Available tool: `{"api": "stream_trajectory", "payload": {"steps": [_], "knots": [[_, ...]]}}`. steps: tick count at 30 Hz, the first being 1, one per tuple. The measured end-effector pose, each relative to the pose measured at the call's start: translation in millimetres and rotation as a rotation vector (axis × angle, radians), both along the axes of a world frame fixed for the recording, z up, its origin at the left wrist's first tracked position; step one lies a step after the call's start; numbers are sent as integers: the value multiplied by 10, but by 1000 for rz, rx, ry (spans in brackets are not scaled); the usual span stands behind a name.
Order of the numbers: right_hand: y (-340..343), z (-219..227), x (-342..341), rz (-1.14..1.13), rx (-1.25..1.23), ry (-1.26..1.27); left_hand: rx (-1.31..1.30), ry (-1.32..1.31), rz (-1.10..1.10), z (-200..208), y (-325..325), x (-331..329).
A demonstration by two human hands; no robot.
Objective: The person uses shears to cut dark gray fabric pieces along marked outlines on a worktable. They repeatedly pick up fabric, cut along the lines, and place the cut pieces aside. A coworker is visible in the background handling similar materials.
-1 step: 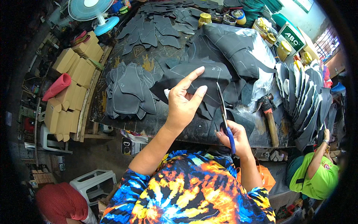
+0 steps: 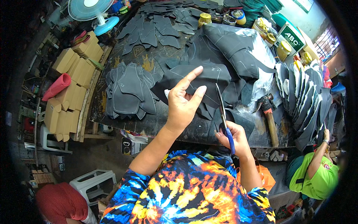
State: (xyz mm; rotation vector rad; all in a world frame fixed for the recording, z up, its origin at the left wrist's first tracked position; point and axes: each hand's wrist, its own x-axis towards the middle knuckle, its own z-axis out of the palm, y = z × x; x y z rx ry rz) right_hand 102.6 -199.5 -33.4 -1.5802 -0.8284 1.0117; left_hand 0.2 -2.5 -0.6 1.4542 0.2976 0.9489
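My left hand (image 2: 184, 99) is over a black leather-like piece (image 2: 213, 74) with pale chalk outlines. Its index finger and thumb stretch across the piece, while the other fingers curl around the edge and are mostly hidden; a bit of white shows beside them. In my right hand (image 2: 238, 137) is a pair of scissors (image 2: 229, 139) with blue handles. Their blades point up and away from me, close to the right side of the piece. The blades look nearly closed, and I cannot tell whether they touch it.
Stacked black cut pieces (image 2: 128, 89) lie to the left, and a folded black sheet (image 2: 233, 48) lies behind. A hammer (image 2: 269, 119) rests at the right near upright pieces (image 2: 300, 99). Jars (image 2: 283, 50) and a fan (image 2: 100, 20) stand farther off. A person in green (image 2: 315, 173) works at right.
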Motion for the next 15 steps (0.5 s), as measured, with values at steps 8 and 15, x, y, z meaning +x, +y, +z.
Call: {"api": "stream_trajectory", "payload": {"steps": [8,15], "knots": [[172,-14,30,46,213,139,32,-20,64,-80,-222,50],[203,-53,-142,-108,157,81,-8,-106,94,-138,-332,86]]}}
